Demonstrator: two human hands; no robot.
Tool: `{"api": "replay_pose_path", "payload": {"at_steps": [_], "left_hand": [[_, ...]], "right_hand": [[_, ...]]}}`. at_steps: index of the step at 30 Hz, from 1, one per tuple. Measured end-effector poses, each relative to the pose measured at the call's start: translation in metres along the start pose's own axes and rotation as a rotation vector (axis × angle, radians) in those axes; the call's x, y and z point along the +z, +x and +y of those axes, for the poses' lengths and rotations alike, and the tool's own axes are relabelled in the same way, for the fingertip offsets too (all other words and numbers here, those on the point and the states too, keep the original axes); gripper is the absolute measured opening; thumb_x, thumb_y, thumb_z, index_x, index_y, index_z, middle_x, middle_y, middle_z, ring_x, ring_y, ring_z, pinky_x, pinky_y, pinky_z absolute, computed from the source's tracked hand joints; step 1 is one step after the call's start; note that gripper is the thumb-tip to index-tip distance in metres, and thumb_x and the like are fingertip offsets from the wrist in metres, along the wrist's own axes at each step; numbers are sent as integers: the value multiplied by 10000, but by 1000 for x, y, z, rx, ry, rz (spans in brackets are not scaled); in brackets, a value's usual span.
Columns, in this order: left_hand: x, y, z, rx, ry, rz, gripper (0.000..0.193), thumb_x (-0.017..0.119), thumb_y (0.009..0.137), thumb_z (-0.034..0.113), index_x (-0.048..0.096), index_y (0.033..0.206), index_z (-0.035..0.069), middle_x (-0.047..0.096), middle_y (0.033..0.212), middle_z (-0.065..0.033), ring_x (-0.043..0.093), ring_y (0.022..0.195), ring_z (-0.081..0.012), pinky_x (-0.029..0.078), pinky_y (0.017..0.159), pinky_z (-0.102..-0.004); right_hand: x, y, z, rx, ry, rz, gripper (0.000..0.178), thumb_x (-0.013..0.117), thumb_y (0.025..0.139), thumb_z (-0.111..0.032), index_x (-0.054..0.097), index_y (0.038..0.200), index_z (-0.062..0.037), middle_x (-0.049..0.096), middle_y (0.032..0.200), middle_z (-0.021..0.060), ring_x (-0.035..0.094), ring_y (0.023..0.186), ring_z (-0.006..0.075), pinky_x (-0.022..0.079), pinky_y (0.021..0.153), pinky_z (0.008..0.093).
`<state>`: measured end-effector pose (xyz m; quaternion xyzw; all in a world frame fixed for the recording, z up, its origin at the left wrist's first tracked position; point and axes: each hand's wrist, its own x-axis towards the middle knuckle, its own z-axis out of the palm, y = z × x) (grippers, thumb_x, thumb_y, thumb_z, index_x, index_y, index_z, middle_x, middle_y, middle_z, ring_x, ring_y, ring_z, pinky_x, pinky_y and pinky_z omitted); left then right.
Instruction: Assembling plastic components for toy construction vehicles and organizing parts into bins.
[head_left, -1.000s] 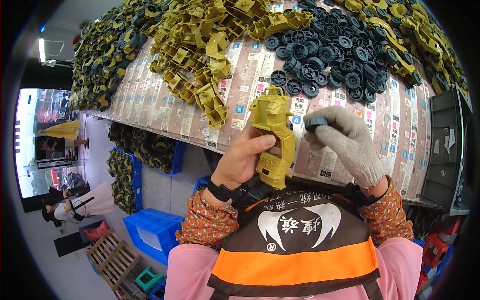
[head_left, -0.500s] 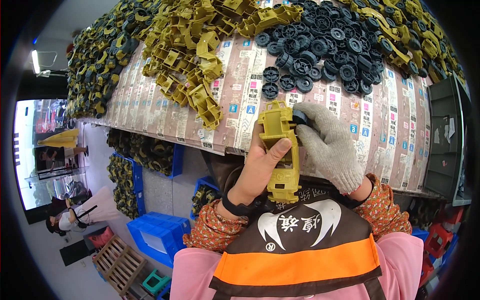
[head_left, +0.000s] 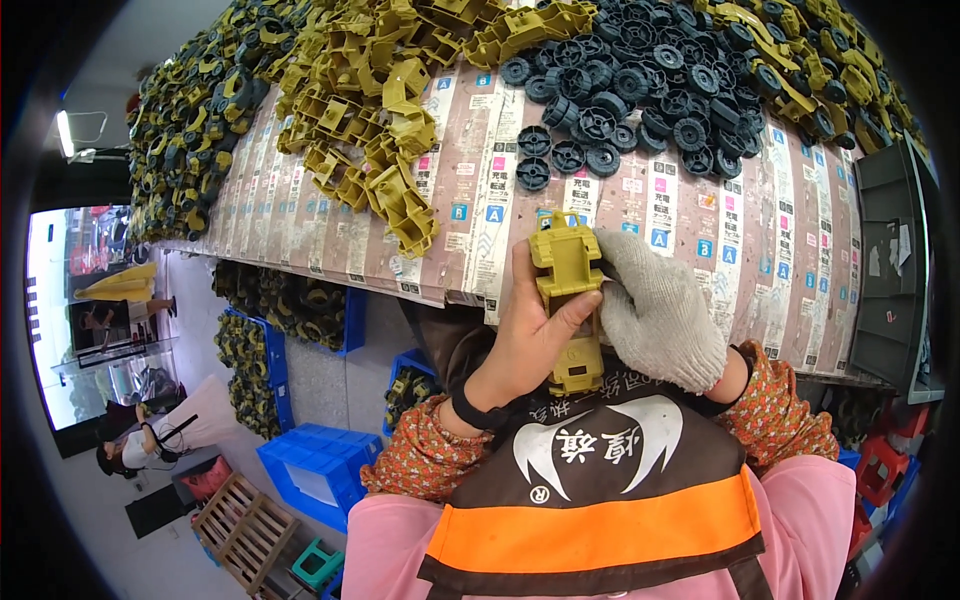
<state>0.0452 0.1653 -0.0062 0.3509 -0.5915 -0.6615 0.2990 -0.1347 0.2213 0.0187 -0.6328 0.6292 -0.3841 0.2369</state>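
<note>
My bare left hand [head_left: 525,340] grips a mustard-yellow plastic toy truck body [head_left: 565,262], its thumb lying across the middle. The truck is held lengthwise, its lower end close to my apron. On the truck's right side my right hand [head_left: 665,315], in a grey knit glove, is closed against it with the fingers curled. Whatever the gloved fingertips cover is hidden. Just beyond my hands, loose black toy wheels [head_left: 600,122] lie heaped on the table [head_left: 470,260].
Several yellow truck bodies [head_left: 400,205] are piled left of the wheels. Bodies with wheels fill the far left [head_left: 215,120] and far right [head_left: 840,60]. A grey crate [head_left: 890,270] stands at the table's right. Blue crates [head_left: 315,470] and a wooden pallet [head_left: 240,525] are on the floor.
The black wheel in my gloved fingers no longer shows. My right hand has moved in against the truck's side, and the truck has turned slightly.
</note>
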Motion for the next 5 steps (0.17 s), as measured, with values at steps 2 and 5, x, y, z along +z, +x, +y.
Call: {"api": "replay_pose_path", "payload": {"at_steps": [2, 5], "left_hand": [[2, -4, -9, 15, 37, -22, 628, 707, 1040, 227, 327, 1496, 25, 597, 1318, -110, 596, 1210, -177, 484, 1034, -335], [-1, -5, -8, 16, 92, -49, 662, 714, 1038, 262, 319, 1522, 42, 595, 1347, -118, 600, 1229, -195, 480, 1050, -341]], "right_hand": [[-1, 0, 3, 19, -25, -34, 398, 656, 871, -78, 580, 1254, 1, 686, 915, 227, 703, 771, 454, 542, 668, 534], [-1, 0, 7, 59, -22, -107, 425, 665, 863, -98, 577, 1271, -16, 683, 946, 252, 704, 837, 474, 539, 742, 557]]}}
